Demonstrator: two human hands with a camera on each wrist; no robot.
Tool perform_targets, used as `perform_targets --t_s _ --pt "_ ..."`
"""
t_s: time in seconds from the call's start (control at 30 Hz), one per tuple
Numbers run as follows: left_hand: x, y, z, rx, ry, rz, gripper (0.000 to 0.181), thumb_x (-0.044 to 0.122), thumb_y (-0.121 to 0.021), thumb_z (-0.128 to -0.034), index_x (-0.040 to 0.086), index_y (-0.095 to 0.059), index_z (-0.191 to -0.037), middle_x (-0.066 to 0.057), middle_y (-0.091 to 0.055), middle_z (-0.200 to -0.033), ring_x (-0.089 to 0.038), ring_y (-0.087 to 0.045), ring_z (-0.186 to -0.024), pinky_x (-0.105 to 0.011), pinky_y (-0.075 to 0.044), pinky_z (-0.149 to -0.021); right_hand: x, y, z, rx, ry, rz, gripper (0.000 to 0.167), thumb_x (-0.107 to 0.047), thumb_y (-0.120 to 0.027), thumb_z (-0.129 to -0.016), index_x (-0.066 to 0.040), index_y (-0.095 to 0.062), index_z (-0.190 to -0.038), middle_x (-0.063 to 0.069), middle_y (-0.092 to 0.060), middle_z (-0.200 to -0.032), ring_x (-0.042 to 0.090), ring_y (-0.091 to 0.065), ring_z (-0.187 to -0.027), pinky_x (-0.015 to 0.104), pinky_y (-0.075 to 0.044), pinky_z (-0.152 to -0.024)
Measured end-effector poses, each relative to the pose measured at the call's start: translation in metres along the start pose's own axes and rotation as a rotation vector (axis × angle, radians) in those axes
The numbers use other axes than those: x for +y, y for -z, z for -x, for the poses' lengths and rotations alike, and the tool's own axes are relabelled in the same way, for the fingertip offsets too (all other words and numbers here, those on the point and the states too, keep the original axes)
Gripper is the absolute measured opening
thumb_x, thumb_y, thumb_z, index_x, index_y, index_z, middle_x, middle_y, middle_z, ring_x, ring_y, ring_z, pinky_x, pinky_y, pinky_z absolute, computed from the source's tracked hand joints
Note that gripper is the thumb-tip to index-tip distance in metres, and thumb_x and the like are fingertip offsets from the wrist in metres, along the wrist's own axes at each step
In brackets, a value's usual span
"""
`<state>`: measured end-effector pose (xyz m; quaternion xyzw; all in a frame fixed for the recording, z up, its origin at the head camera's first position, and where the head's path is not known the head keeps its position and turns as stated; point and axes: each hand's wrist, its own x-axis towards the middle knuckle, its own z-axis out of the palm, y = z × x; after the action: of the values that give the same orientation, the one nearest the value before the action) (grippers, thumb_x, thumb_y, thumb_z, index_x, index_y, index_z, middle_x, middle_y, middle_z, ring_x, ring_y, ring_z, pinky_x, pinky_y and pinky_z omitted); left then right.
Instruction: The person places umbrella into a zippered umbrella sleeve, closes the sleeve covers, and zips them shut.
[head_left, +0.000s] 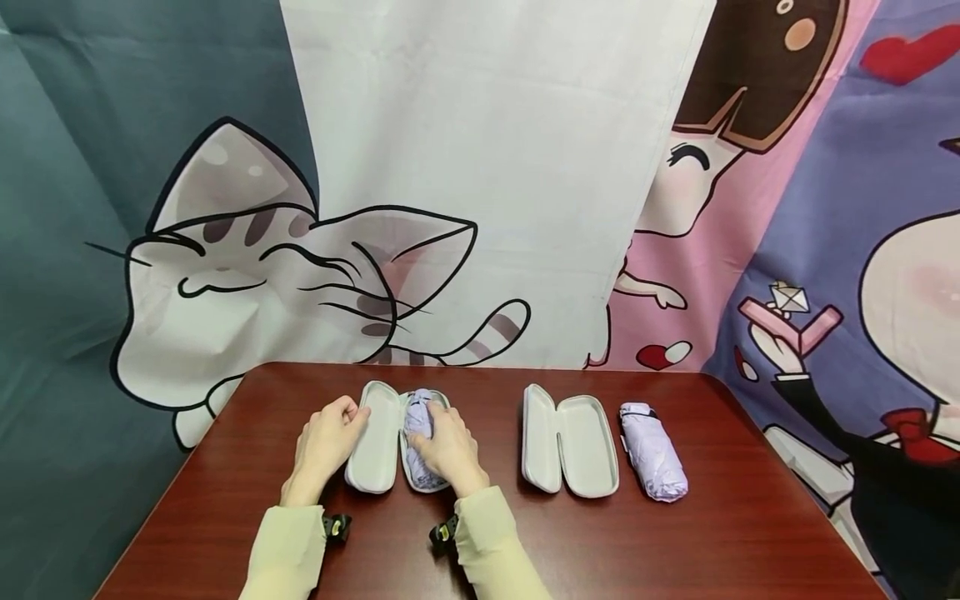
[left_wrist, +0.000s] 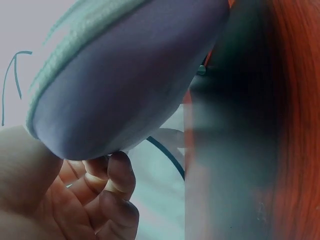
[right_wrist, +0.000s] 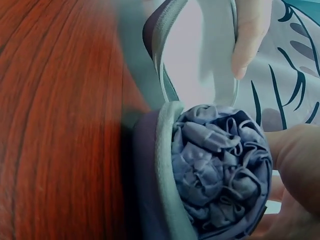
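"Where are your hands?"

"They're apart, one at each side of the pale left case, which lies open below and left of centre in the head view. Your left hand pinches the outer rim of its left half; the right wrist view shows your thumb over that rim, at the upper right of the frame."

"And your right?"

"Your right hand grips the crumpled lilac bundle, thumb on its near left side, fingers towards its far end. That bundle sits in the case's right half. In your right wrist view its folded end faces the lens, low and right of centre."

"Anything else near you?"

"To the right of centre in the head view you have another open case, its two halves side by side. Just beside it, further right, a second lilac bundle lies on the table, slightly slanted, a dark band near its top end."

"What's under and behind it all?"

"A reddish-brown table fills the lower middle. Behind it a cartoon-printed cloth hangs across the upper frame, with a smiling cat at left."
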<state>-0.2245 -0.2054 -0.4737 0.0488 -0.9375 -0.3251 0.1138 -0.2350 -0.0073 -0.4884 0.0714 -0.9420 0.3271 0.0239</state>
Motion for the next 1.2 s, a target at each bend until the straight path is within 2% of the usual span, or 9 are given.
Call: perform_targets --t_s 0.33,0.5,0.67,0.8,1.0,1.2 --pt "0.003 0.000 -0.001 -0.002 -0.008 0.006 0.027 0.038 -0.062 -0.0944 0.018 -0.054 -0.078 0.002 -0.047 -0.062 -0.023 -0.054 -0.064 -0.037 -0.037 -0.054 0.001 0.002 0.001 0.005 0.021 -0.013 0.064 -0.039 -0.075 -0.083 -0.012 -0.055 -0.138 0.018 -0.059 -0.123 0.038 -0.061 -0.103 0.053 -0.049 -0.079" --pt "0.004 0.000 -0.001 -0.016 -0.008 0.016 0.028 0.038 -0.061 -0.0952 0.017 -0.053 -0.078 0.002 -0.045 -0.062 -0.022 -0.053 -0.063 -0.036 -0.036 -0.054 0.006 0.005 0.000 0.002 0.066 -0.063 0.069 -0.040 -0.075 -0.083 -0.004 -0.053 -0.139 0.023 -0.058 -0.123 0.041 -0.059 -0.107 0.052 -0.047 -0.086" --pt "0.005 -0.003 0.001 -0.030 -0.012 0.030 0.028 0.039 -0.061 -0.0954 0.017 -0.053 -0.078 0.002 -0.043 -0.061 -0.021 -0.052 -0.063 -0.036 -0.036 -0.054 0.015 0.011 0.002 -0.052 0.097 -0.130 0.071 -0.039 -0.071 -0.087 0.002 -0.048 -0.141 0.025 -0.057 -0.128 0.037 -0.056 -0.115 0.048 -0.044 -0.095" --pt "0.005 -0.003 0.001 -0.017 -0.016 0.035 0.029 0.039 -0.061 -0.0951 0.018 -0.053 -0.077 0.002 -0.043 -0.060 -0.021 -0.051 -0.063 -0.036 -0.036 -0.054 0.018 0.019 0.002 -0.074 0.121 -0.186 0.063 -0.032 -0.068 -0.090 0.004 -0.050 -0.138 0.022 -0.060 -0.127 0.032 -0.057 -0.116 0.045 -0.045 -0.095" --pt "0.005 -0.002 0.001 -0.025 -0.018 0.036 0.029 0.039 -0.061 -0.0950 0.018 -0.053 -0.078 0.002 -0.043 -0.060 -0.021 -0.051 -0.062 -0.035 -0.036 -0.054 0.026 0.028 0.000 0.012 0.132 -0.264 0.042 -0.019 -0.065 -0.091 0.001 -0.062 -0.127 0.010 -0.069 -0.104 0.021 -0.064 -0.095 0.039 -0.049 -0.084" --pt "0.005 -0.004 0.000 -0.020 -0.022 0.043 0.028 0.037 -0.061 -0.0952 0.017 -0.053 -0.078 0.002 -0.043 -0.060 -0.021 -0.050 -0.061 -0.035 -0.035 -0.053 0.035 0.033 -0.003 0.117 0.082 -0.297 0.024 -0.007 -0.062 -0.087 -0.002 -0.069 -0.109 0.003 -0.066 -0.090 0.019 -0.060 -0.083 0.036 -0.048 -0.077"
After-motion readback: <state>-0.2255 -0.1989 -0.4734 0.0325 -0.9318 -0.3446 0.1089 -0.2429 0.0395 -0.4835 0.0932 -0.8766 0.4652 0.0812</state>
